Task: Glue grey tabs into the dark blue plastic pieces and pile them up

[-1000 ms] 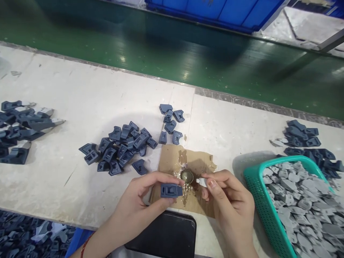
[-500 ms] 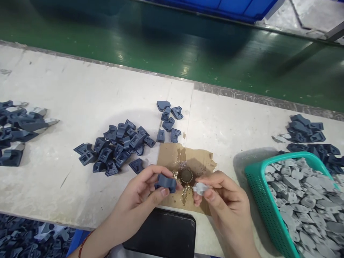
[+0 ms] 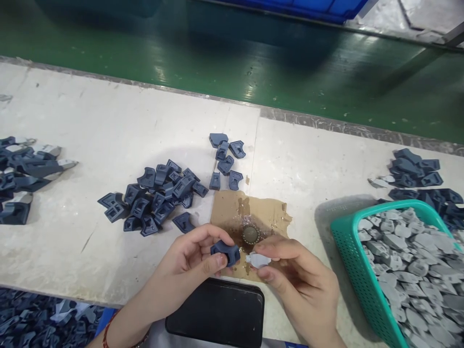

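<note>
Slate-blue, probably stiff and light, a notched block [image 3: 229, 250] is pinched between the thumb and fingers of the left hand [image 3: 183, 270]; just right of that hand, a pale-grey tabbed piece [image 3: 259, 261] is held by its body in the close pinch of the right hand [image 3: 306, 275]. Both are probably best gripped by their sides, the thin tab seeming most breakable. Beyond the right hand, similar grey pieces [image 3: 416, 270] are heaped in a green basket [image 3: 348, 256].
</note>
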A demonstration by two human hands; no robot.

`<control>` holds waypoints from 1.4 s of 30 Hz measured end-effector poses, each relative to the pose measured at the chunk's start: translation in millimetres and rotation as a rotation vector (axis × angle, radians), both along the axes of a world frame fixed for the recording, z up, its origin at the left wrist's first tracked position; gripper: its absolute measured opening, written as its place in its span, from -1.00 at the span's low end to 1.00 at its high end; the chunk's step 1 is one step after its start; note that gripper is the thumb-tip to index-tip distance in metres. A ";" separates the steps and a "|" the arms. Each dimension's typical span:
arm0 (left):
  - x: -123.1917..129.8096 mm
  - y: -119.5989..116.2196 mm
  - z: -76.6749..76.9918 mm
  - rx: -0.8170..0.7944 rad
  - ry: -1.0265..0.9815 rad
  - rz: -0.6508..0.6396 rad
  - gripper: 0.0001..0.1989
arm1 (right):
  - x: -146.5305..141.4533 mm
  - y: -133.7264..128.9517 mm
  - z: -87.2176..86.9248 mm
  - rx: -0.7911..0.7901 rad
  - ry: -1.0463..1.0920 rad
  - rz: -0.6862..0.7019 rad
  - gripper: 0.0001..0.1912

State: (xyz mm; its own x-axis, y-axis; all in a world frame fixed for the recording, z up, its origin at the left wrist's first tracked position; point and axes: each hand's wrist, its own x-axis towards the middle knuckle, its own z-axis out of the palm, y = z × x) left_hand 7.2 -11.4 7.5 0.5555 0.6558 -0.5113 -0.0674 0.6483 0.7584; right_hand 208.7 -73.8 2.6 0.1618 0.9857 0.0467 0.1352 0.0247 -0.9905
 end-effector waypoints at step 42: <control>-2.1 -1.2 19.9 1.262 0.566 -0.504 -0.77 | 4.3 3.5 7.6 -0.066 -0.033 0.189 -0.85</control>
State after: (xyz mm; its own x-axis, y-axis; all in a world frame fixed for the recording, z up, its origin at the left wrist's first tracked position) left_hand 5.1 -12.6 27.4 0.7811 0.6242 0.0177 0.4514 -0.5840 0.6747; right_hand 212.9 -70.2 10.2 -0.0265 0.9995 -0.0164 0.1665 -0.0118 -0.9860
